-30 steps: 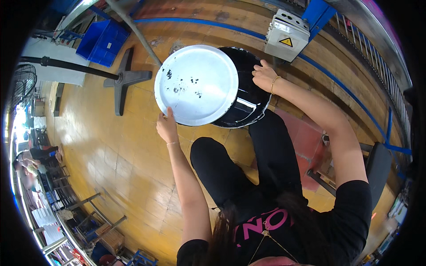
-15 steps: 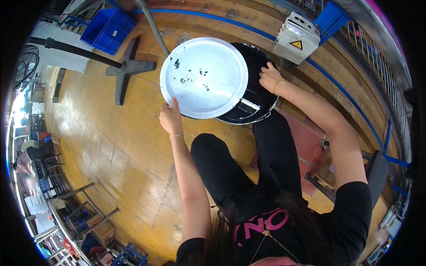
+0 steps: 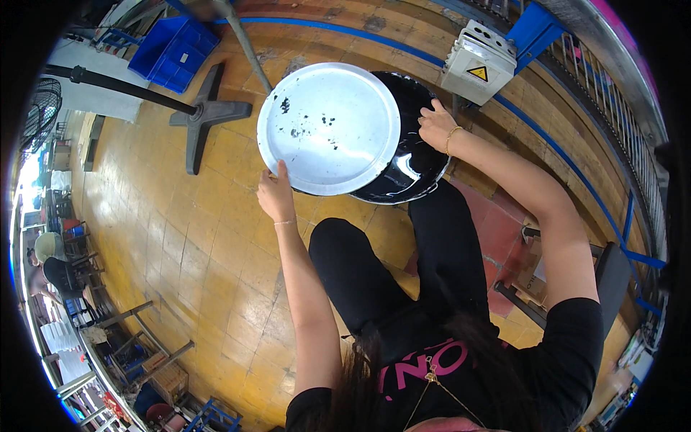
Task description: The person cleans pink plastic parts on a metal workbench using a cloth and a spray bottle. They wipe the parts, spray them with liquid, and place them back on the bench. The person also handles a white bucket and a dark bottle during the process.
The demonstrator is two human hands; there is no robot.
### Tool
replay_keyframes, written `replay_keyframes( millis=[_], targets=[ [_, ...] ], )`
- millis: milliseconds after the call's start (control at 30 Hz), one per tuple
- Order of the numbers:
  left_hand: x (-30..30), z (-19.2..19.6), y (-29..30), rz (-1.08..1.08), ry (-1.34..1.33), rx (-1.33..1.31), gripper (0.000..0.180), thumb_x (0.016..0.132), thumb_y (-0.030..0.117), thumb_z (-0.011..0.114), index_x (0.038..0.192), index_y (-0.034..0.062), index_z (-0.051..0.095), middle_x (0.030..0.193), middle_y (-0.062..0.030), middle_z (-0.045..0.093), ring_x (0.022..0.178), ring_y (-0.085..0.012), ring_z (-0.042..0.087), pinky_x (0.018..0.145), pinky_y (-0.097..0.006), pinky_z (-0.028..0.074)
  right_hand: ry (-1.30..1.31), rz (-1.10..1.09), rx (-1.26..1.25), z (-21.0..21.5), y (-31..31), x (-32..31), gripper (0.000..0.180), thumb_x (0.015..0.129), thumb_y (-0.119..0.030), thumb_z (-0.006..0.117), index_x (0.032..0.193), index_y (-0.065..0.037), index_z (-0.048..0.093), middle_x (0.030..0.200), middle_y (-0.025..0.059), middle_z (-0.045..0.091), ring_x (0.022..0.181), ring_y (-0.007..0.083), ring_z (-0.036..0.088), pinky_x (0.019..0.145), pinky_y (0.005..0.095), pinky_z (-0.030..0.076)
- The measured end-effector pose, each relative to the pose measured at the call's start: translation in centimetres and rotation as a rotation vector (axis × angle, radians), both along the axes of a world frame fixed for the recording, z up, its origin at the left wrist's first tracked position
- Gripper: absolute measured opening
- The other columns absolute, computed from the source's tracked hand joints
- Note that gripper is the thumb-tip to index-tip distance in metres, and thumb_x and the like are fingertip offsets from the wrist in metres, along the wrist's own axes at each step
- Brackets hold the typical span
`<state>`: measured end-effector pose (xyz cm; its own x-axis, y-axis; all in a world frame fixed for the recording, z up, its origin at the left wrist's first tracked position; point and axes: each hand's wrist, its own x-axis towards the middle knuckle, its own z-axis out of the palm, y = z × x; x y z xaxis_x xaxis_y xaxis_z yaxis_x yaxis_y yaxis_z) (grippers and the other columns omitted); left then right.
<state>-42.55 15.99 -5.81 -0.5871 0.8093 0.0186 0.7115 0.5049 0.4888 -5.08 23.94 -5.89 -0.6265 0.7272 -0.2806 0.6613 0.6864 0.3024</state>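
Observation:
My left hand (image 3: 275, 194) pinches the near-left edge of a round silver lid (image 3: 327, 129), its thumb on top and the other fingers mostly hidden below. Black flecks mark the lid's upper face. Beneath and to the right of the lid is a round black drum (image 3: 403, 169), partly covered by it. Glossy black with white reflections shows in the uncovered part; I cannot tell whether this is a liquid or a liner. At the drum's right rim, my right hand (image 3: 436, 128) has its fingers curled over the edge.
A grey electrical box (image 3: 479, 63) stands beyond the drum on the right. Behind the lid rises a metal pole (image 3: 248, 47). A black cross-shaped stand base (image 3: 205, 114) and a blue bin (image 3: 175, 54) are at far left. My knees (image 3: 342, 234) are close to the drum.
Both hands keep their hold, and the lid stays nearly in place over the drum. The white reflections on the glossy black have changed shape.

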Motion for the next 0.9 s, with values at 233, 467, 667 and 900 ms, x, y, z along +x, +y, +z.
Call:
replay_keyframes(
  millis=[233,467,667,900],
  targets=[
    [0.5,0.7,-0.1,-0.033,-0.015,0.000,0.056,0.088,0.052,0.061,0.104,-0.0015,0.069,0.086,-0.0181,0.071,0.084,-0.0352,0.068,0.074,-0.045,0.052,0.082,0.058,0.016,8.6,-0.4,0.2,0.012,0.069,-0.020,0.075,0.079,-0.015,0.077,0.094,-0.0023,0.067,0.103,0.0160,0.052,0.094,0.0443,0.035],
    [0.8,0.2,0.6,-0.046,0.006,0.029,0.053,0.087,0.048,0.063,0.100,-0.0032,0.069,0.082,-0.0218,0.069,0.081,-0.0389,0.067,0.072,-0.046,0.052,0.193,0.205,0.166,11.4,-0.2,2.7,0.007,0.071,-0.020,0.068,0.070,-0.017,0.074,0.083,-0.0045,0.064,0.097,0.0149,0.053,0.098,0.0459,0.036],
    [3.1,0.2,-1.4,-0.101,-0.149,-0.020,0.051,0.089,0.043,0.063,0.097,-0.0069,0.067,0.073,-0.0207,0.069,0.070,-0.0360,0.069,0.066,-0.044,0.052,0.224,0.213,0.185,11.8,-2.6,3.4,0.009,0.074,-0.015,0.065,0.070,-0.016,0.074,0.083,-0.0028,0.065,0.097,0.0151,0.054,0.101,0.0480,0.036],
    [7.1,2.1,-2.3,-0.054,-0.470,-0.044,0.044,0.091,0.036,0.067,0.094,-0.0074,0.065,0.054,-0.0089,0.061,0.041,-0.0161,0.059,0.042,-0.028,0.046,0.203,0.125,0.147,12.1,-2.9,4.9,0.010,0.075,-0.015,0.065,0.073,-0.015,0.075,0.085,-0.0024,0.066,0.100,0.0153,0.054,0.106,0.0488,0.031]
  ],
)
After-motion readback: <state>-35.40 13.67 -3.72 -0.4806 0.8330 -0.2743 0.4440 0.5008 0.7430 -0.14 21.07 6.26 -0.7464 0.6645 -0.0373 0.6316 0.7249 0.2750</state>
